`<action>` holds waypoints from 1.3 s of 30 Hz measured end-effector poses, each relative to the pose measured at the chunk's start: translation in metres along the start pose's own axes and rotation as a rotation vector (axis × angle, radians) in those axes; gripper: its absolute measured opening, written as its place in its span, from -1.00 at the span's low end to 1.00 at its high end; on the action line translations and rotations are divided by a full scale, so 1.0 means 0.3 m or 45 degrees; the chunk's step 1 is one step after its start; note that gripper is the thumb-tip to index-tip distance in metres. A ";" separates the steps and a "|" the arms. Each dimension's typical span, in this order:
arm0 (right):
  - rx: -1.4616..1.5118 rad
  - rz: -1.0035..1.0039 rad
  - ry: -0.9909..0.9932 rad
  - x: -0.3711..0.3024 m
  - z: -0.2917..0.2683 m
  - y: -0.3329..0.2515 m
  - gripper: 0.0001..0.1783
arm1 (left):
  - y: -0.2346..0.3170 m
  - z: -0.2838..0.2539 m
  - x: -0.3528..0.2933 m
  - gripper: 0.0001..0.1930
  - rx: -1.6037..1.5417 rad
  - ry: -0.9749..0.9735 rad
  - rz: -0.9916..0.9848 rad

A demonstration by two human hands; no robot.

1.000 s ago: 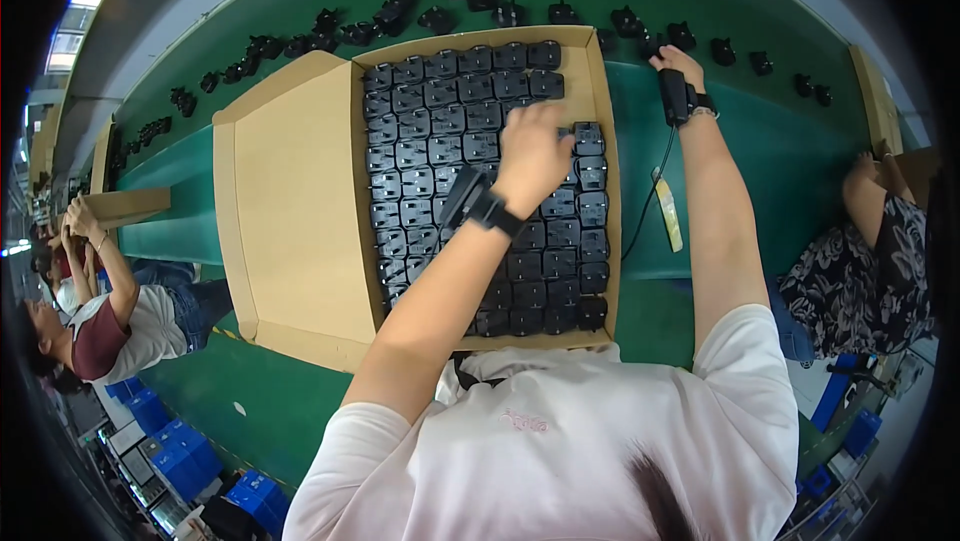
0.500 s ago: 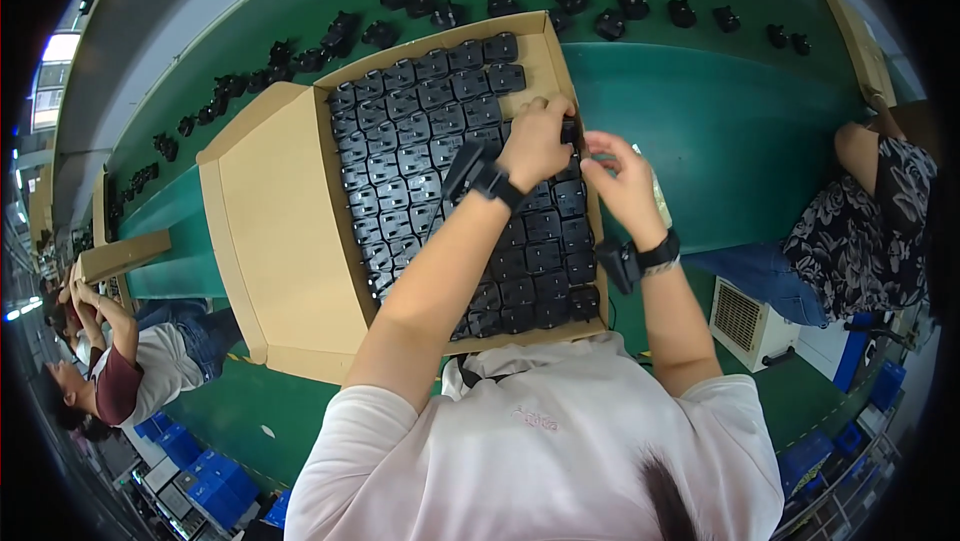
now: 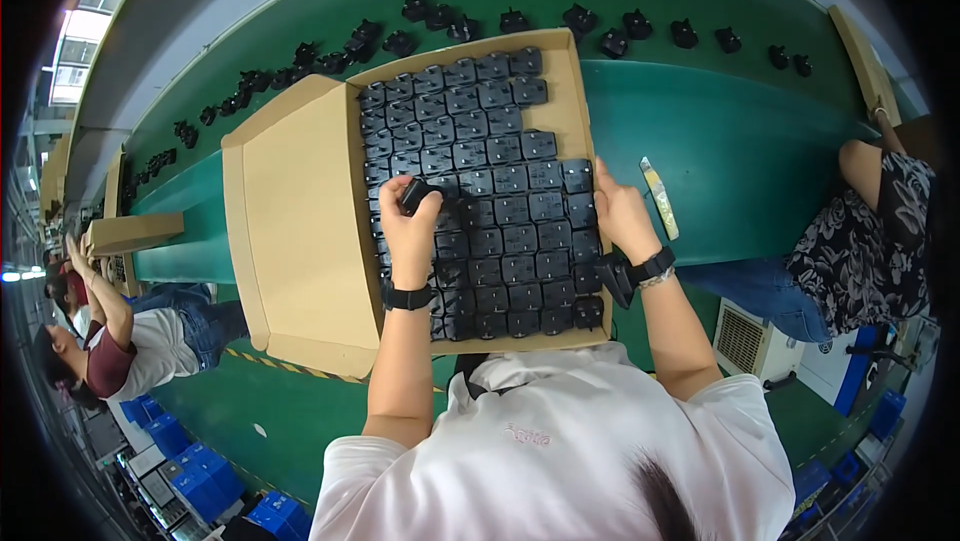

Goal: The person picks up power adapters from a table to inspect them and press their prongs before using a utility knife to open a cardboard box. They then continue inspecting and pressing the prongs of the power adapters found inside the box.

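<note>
My left hand [image 3: 408,239] is closed on a black plug adapter [image 3: 414,195], pinched between thumb and fingers above the left part of the packed rows. A shallow cardboard box [image 3: 562,121] holds several rows of black plug adapters [image 3: 515,209], most with their pins upward. Bare cardboard shows in the box's upper right corner and beside the shorter rows there. At the box's right wall, my right hand [image 3: 626,215] grips the rim, its fingers partly hidden. Both wrists wear black bands.
The box's wide flap [image 3: 297,211] lies folded out to the left. Loose black adapters [image 3: 462,29] are scattered along the far side of the green bench [image 3: 740,151]. A yellowish strip [image 3: 659,199] lies right of the box. Other people sit at both sides.
My left hand has moved from the box's upper right to its left part, now holding an adapter. My right hand has shifted slightly down along the right wall. The view has tilted slightly.
</note>
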State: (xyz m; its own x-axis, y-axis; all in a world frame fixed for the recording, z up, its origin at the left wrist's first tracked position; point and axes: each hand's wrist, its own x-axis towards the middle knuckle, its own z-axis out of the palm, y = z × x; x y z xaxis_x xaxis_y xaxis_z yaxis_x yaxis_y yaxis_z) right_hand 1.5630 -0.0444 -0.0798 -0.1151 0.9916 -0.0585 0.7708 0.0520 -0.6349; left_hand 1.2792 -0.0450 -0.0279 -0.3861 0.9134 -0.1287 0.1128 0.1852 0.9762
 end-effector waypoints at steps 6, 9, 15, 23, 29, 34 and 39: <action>0.171 -0.022 -0.029 -0.045 -0.001 0.013 -0.42 | -0.022 -0.082 -0.004 -0.61 -0.091 0.167 -0.020; 0.184 0.041 0.005 -0.037 0.002 -0.014 -0.44 | -0.001 -0.084 0.001 -0.60 -0.142 0.110 0.016; 0.843 -0.060 0.220 -0.035 -0.038 -0.281 -0.43 | 0.117 -0.056 -0.114 -0.58 -0.357 -0.407 -0.185; 0.876 -0.704 0.029 -0.160 -0.109 -0.633 -0.46 | 0.198 -0.138 -0.229 -0.62 -0.060 -0.420 0.462; 0.644 -0.979 0.089 -0.205 -0.061 -0.672 -0.42 | 0.211 -0.217 -0.258 -0.59 0.106 -0.431 0.547; 0.631 -1.013 0.120 -0.219 -0.064 -0.688 -0.38 | 0.227 -0.232 -0.276 -0.58 0.160 -0.454 0.622; 0.558 -1.021 0.104 -0.219 -0.070 -0.692 -0.36 | 0.232 -0.242 -0.275 -0.59 0.224 -0.435 0.669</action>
State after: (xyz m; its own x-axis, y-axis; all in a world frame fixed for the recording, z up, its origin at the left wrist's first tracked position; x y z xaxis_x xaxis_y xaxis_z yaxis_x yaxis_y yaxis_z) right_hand 1.4236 -0.1178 0.0720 -0.4553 0.6840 0.5699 0.1707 0.6953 -0.6982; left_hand 1.2526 -0.1338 0.0635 0.0713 0.9568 0.2818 0.3669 -0.2879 0.8846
